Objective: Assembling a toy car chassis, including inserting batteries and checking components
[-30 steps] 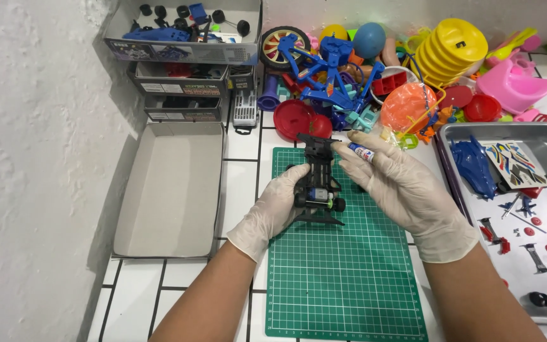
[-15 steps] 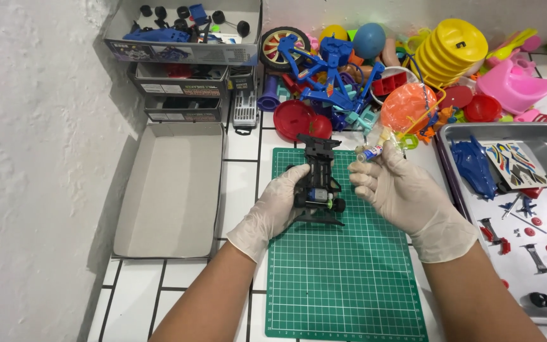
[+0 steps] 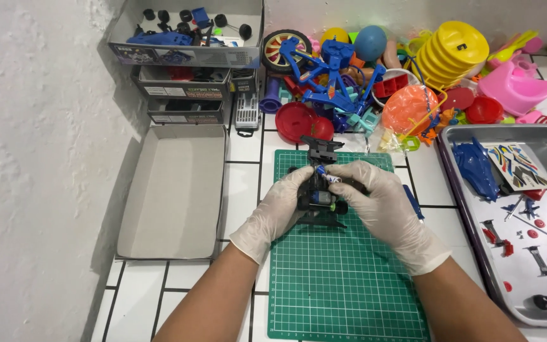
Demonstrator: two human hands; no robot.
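So a small black toy car chassis is being held over the green cutting mat, gripped from both sides: the left hand is curled around its left edge, the right hand is closed over the right, fingertips pinched on top. A metal tray of parts is parked to the right, an empty cardboard lid to the left, and toys are piled behind.

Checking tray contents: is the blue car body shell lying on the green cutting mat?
No, the blue car body shell lies in the metal tray, right of the green cutting mat.
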